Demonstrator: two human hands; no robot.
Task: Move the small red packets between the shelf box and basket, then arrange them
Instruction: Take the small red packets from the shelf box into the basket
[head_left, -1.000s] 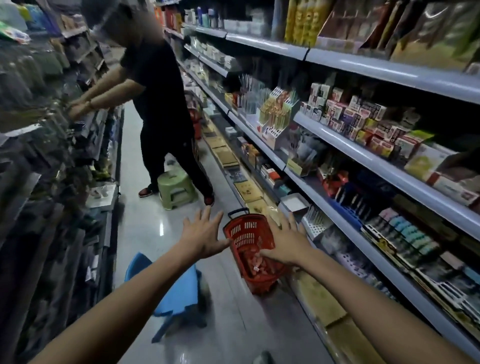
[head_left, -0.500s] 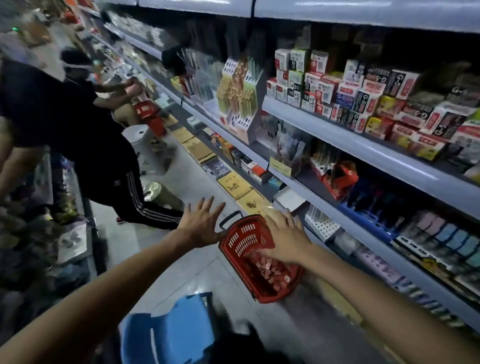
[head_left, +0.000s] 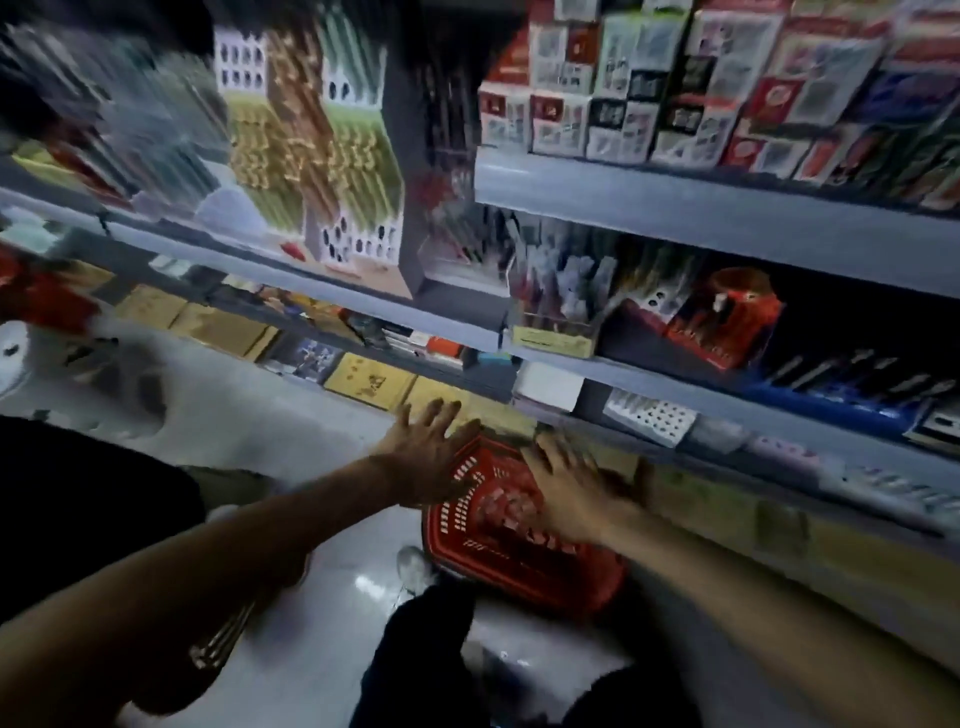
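- Though blur smears much of the view, a bystander in dark clothing (head_left: 88, 499) can be made out at the left edge, standing on the pale glossy floor (head_left: 223, 415).
- Left forearm reaches forward and to the right from the lower left corner, bare to the wrist.
- Left hand (head_left: 428, 457) is spread flat, palm down, with the fingers straight and fanned apart. It grasps nothing and hangs over the left rim of the red basket (head_left: 524, 571); whether it touches the rim cannot be told.
- The red basket sits on the floor, close against the bottom of the shelving, between and below the two hands.
- Small red packets (head_left: 501, 506) lie loose in a heap in the bottom of the basket, showing in the gap between the two hands and held by neither.
- The wearer's own dark trouser leg (head_left: 421, 660) stands just on the near side of the basket.
- Right hand (head_left: 576, 493) is also released, its fingers extended and apart, heavily blurred, poised above the right half of the basket's opening and just right of the packets.
- Right forearm runs in from the lower right corner, angled up and to the left.
- Grey shelves (head_left: 701, 208) rise behind and to the right, carrying a pen display (head_left: 322, 171), rows of small boxes (head_left: 613, 119) and a red box (head_left: 727, 322).
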